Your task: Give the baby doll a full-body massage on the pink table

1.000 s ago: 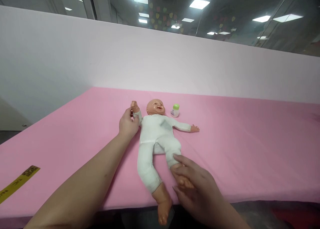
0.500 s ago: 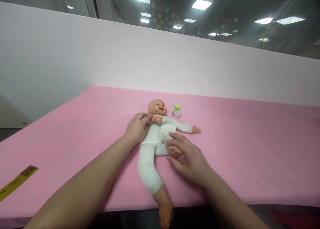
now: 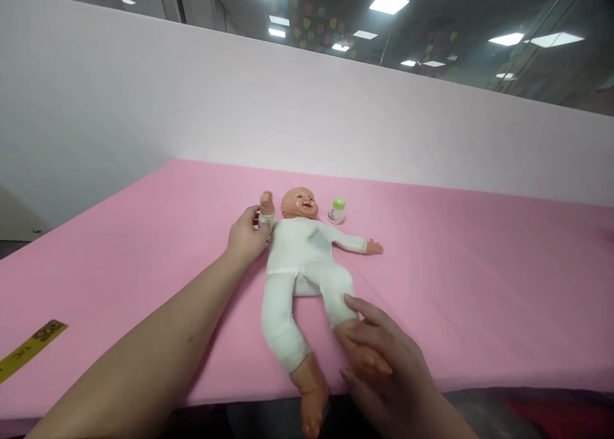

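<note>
A baby doll point(image 3: 301, 247) with a white cloth body lies on its back on the pink-covered table point(image 3: 144, 234), head toward the far side. My left hand point(image 3: 247, 237) is closed around the doll's forearm on the left, and the doll's small hand sticks up above my fingers. At the lower right, my right hand point(image 3: 388, 362) grips the doll's lower leg and foot, thumb below and fingers over the ankle. The doll's other leg point(image 3: 283, 324) hangs with its foot past the near table edge. Its other arm point(image 3: 352, 242) stretches out to the right.
A small bottle with a green cap point(image 3: 337, 211) stands beside the doll's head. A yellow printed strip point(image 3: 33, 349) lies at the table's left. A white partition point(image 3: 307, 112) runs along the back, with glass above it.
My right hand has drawn the doll's bent leg down and straightened it toward me. My left hand has moved the doll's arm off its chest, outward to the left and up.
</note>
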A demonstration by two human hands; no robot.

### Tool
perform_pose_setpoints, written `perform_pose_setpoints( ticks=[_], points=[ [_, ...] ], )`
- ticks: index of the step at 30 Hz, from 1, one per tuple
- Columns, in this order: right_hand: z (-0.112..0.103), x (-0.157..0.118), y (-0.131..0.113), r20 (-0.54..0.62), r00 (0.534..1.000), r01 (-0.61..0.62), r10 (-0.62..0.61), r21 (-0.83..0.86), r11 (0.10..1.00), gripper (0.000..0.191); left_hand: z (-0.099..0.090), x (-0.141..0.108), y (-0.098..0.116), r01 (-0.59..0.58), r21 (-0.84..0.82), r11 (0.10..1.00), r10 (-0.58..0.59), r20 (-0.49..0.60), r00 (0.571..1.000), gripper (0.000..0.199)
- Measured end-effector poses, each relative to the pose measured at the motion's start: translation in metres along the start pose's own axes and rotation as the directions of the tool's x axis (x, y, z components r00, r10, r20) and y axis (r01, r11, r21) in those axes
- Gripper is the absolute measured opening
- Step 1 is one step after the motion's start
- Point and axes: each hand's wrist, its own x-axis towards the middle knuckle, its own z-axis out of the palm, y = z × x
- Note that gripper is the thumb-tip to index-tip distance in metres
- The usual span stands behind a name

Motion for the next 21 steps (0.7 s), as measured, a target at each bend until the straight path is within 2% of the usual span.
perform_pose_setpoints(
  ticks=[2, 4, 6, 8, 14, 18, 21],
  points=[
    [-0.004, -0.014, -0.002, 0.014, 1.0, 0.019, -0.019, 0.011, 1.0, 0.045, 0.001, 0.007, -0.01, 0.159, -0.106, 0.982, -0.165, -0.054, 0.985, 0.039],
    [-0.004, -0.027, -0.001, 0.036, 0.999, 0.011, -0.011, 0.007, 1.0, 0.044, 0.001, 0.013, -0.018, 0.28, -0.21, 0.937, -0.302, -0.081, 0.95, 0.035],
    [0.0, -0.039, 0.002, 0.062, 0.998, -0.006, 0.006, -0.003, 1.0, 0.044, -0.001, 0.017, -0.022, 0.36, -0.304, 0.882, -0.397, -0.07, 0.915, 0.032],
    [0.006, -0.048, 0.004, 0.08, 0.996, -0.024, 0.025, -0.01, 1.0, 0.045, -0.003, 0.017, -0.022, 0.401, -0.363, 0.841, -0.445, -0.044, 0.894, 0.031],
    [0.017, -0.054, 0.004, 0.13, 0.988, -0.083, 0.081, 0.009, 0.997, 0.051, -0.007, 0.011, -0.012, 0.422, -0.373, 0.826, -0.468, -0.036, 0.883, 0.028],
    [0.015, -0.046, 0.002, 0.143, 0.987, -0.074, 0.073, -0.005, 0.997, 0.051, -0.005, 0.011, -0.014, 0.388, -0.31, 0.868, -0.424, -0.058, 0.904, 0.029],
    [0.01, -0.036, -0.001, 0.12, 0.991, -0.052, 0.054, -0.023, 0.998, 0.053, -0.004, 0.01, -0.014, 0.326, -0.192, 0.926, -0.352, -0.115, 0.929, 0.034]
  ],
)
